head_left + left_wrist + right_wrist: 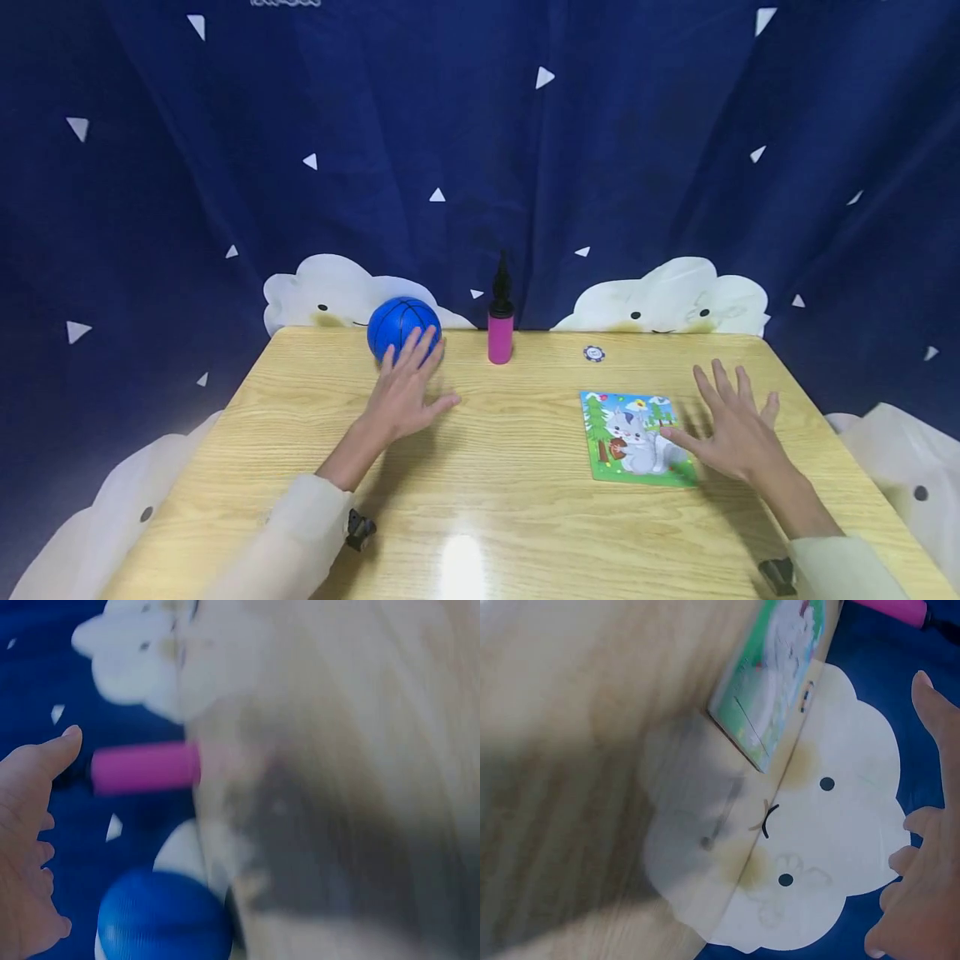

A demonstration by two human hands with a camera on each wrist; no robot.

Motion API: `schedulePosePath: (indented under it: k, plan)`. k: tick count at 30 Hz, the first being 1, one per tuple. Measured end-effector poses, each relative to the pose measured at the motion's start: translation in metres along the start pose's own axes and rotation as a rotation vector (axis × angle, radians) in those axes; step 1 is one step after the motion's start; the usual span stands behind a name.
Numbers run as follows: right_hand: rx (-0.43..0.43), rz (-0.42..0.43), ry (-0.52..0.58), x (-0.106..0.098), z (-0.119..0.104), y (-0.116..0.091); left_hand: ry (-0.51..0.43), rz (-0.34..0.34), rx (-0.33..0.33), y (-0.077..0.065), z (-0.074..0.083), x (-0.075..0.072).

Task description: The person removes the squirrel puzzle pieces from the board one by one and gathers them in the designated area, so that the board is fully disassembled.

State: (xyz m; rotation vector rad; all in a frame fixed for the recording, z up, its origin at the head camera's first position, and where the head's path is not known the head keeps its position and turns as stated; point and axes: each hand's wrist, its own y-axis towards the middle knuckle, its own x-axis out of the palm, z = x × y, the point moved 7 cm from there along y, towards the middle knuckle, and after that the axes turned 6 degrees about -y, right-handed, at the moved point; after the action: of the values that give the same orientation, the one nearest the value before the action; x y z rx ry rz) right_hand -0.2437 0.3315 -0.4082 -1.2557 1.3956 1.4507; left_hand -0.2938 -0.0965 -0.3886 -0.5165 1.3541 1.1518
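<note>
With left grip (405, 397) and right grip (738, 433) spread, the blue ball (393, 323) near the desk's (510, 450) back edge is best cupped, the picture board (637, 454) toward the right edge pinched by its sides

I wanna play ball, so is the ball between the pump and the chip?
No, in the head view the ball sits left of the pump, and the chip lies right of it.

Curtained play-corner setting — navy curtain (450, 100) with white triangles (543, 77), smiling clouds (667, 296) behind wood-grain desk (495, 454); blue toy basketball (390, 323), squirrel picture board (637, 454) on top. Home or studio — cannot tell.
</note>
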Motion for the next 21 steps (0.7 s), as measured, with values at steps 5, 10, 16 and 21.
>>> schedulePosePath:
  k: [5, 10, 16, 21]
  plan:
    - [0.01, -0.112, 0.04, 0.007, -0.006, -0.012, -0.033, -0.092, 0.047, 0.011, 0.033, 0.03]
    - [-0.001, -0.169, 0.078, 0.011, -0.015, -0.023, -0.098, -0.152, 0.089, 0.02, 0.059, 0.051]
    - [-0.015, -0.208, 0.116, 0.018, -0.024, -0.037, -0.115, -0.213, 0.125, 0.03, 0.083, 0.068]
    - [-0.026, -0.233, 0.151, 0.021, -0.03, -0.046, -0.097, -0.284, 0.148, 0.036, 0.101, 0.082]
